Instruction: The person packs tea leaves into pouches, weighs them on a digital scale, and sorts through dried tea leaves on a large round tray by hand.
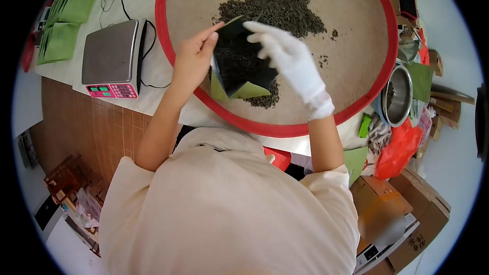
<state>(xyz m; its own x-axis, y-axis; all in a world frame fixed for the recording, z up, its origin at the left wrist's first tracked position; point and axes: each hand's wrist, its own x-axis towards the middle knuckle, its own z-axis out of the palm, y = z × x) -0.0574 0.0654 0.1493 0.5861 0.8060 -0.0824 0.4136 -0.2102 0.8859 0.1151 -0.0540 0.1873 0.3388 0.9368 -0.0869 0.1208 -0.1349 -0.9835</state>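
Note:
My bare left hand [195, 53] pinches the left edge of a green bag with a dark inner side [237, 58], its mouth spread wide and dark dried leaves inside. Over the bag's right edge is my right hand [288, 58] in a white glove, its fingers apart and slightly bent, with nothing visible in them. The bag is above a round tan tray with a red rim [277, 130]. A heap of dark dried leaves [275, 12] lies on the tray beyond the bag, and a smaller patch [267, 99] shows beside its lower edge.
A scale with a steel plate [109, 51] stands left of the tray, its cable alongside. Stacked green bags [58, 40] lie at the far left. To the right are a steel bowl [398, 95], a red plastic bag [400, 150] and cardboard boxes [423, 198].

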